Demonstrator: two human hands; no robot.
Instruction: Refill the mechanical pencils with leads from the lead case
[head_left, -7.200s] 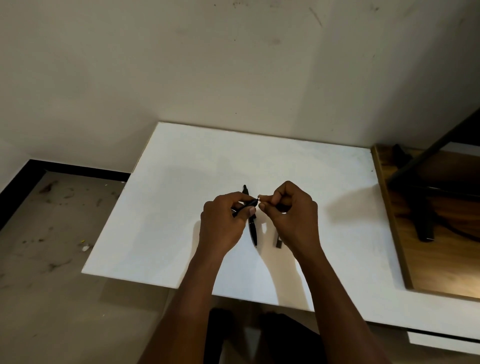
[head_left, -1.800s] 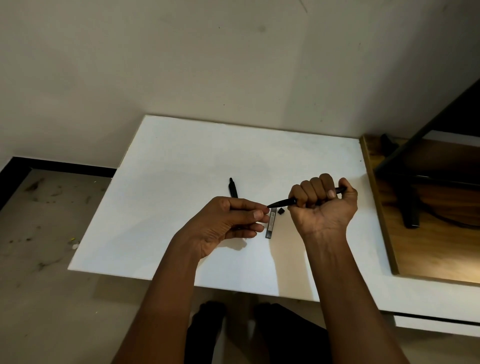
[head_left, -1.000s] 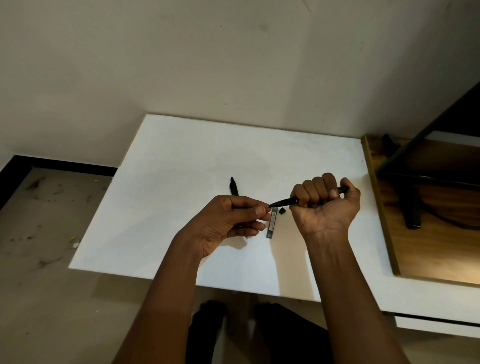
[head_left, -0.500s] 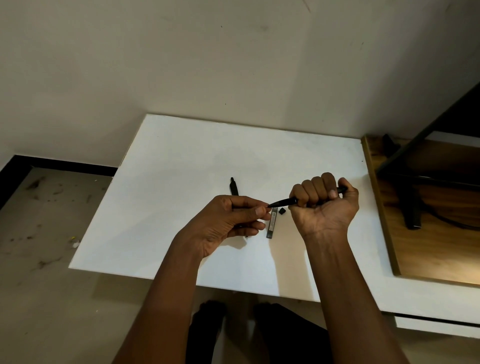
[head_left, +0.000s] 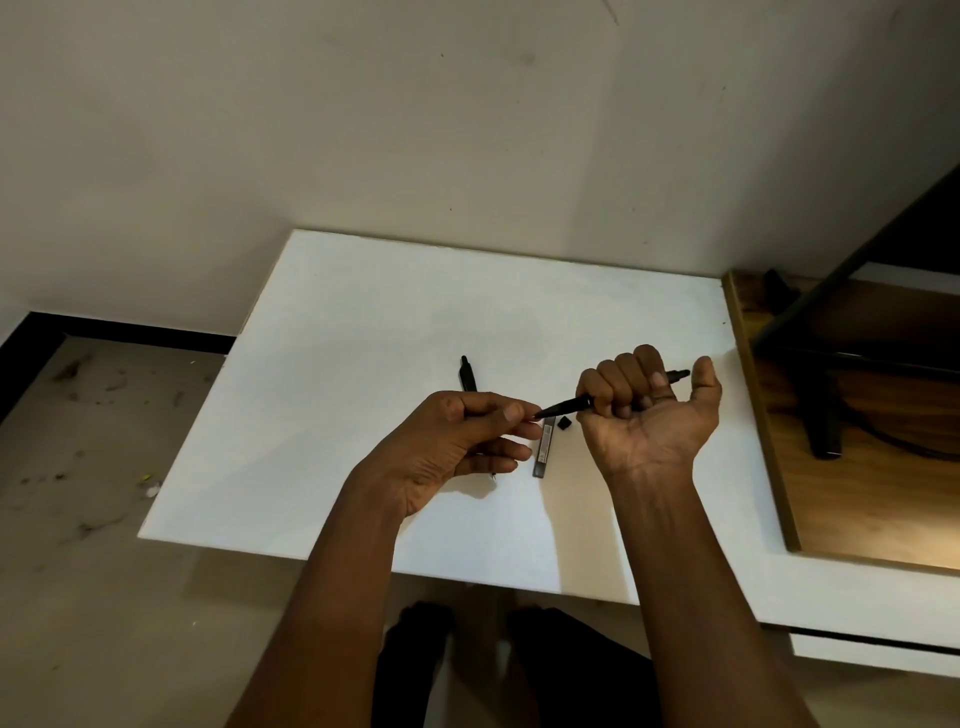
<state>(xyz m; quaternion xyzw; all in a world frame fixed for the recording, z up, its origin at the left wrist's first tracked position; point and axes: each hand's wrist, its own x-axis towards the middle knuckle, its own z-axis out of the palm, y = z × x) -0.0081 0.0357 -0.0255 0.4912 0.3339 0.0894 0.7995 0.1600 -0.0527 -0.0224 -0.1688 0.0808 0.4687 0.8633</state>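
My right hand is closed in a fist around a black mechanical pencil, held above the white table, with its thumb standing beside the pencil's rear end. The pencil's tip points left into my left hand, whose thumb and forefinger pinch at that tip; whether a lead is between them is too small to tell. A second black pencil lies on the table behind my left hand, partly hidden. The slim grey lead case lies between my hands, with a small black cap beside it.
A wooden surface with a black stand and cable borders the table on the right. The wall runs along the table's far edge. Bare floor lies to the left. My legs show below the near edge.
Since seven seconds ago the pencil has passed from my left hand into my right fist and the view has shifted. In the last second my right thumb has lifted slightly off the pencil's end.
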